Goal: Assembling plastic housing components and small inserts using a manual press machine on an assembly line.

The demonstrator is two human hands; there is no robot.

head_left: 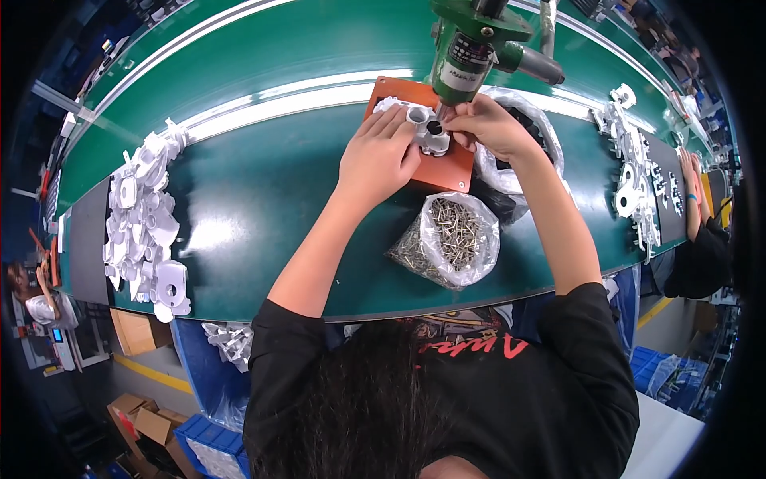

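A white molded plastic part (433,144) with round cups lies on an orange fixture block (447,171). My left hand (375,160) grips the part from its left side, fingers over the top and thumb along the near edge. A black round piece (434,127) sits at one of the part's cups. Right beside it, my right hand (493,128) is closed in a pinch, its fingertips under the green machine head (461,68). What the pinch holds is too small and partly hidden.
Near the block stands an open plastic bag of small metal screws or pins (457,231). Behind my right forearm is a bag of black parts (531,128). White plastic parts are heaped at the left (144,215) and right (630,176). Co-workers sit at both sides.
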